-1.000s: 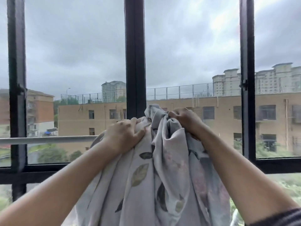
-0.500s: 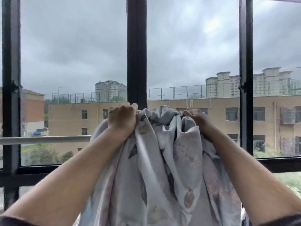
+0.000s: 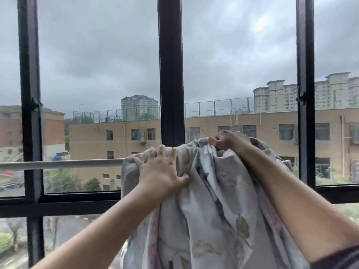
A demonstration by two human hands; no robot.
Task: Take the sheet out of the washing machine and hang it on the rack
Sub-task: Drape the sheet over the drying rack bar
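- The sheet hangs in soft, limp folds below both hands; probably damp, heavy and prone to bunching.
- The left hand lies flat on it, fingers spread.
- The right hand is fisted on the gathered top edge, the best hold.
- Beyond the fingertips, the rail carries the sheet.

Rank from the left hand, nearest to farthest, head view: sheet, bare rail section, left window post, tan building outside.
1. sheet: under the left hand, touching.
2. rail: bare section just leftward.
3. window post: far left, behind the rail.
4. tan building: outside, beyond the glass.
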